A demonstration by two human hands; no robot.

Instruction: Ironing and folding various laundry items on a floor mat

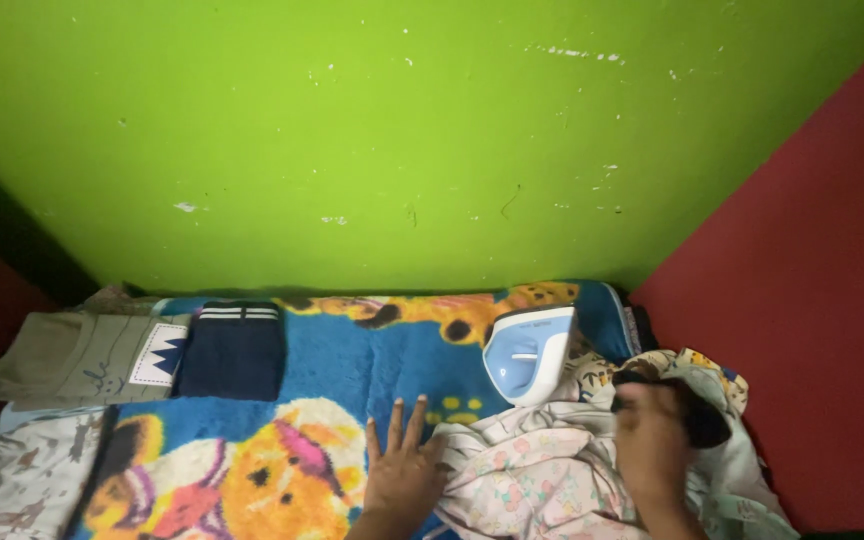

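My left hand point(402, 468) lies flat with fingers spread on a blue blanket point(352, 360) printed with cartoon animals, at the edge of a crumpled pale floral cloth point(532, 470). My right hand point(652, 440) is blurred and closed on a dark garment point(702, 415) atop the heap of clothes at the right. A blue and white iron point(527, 352) stands upright just behind the heap, between my two hands.
A folded navy garment with white stripes point(234, 348) and a folded grey-green garment point(82, 358) lie at the back left. A patterned grey cloth point(22, 480) sits at the near left. A green wall point(402, 140) is behind, a red wall point(812, 300) at right.
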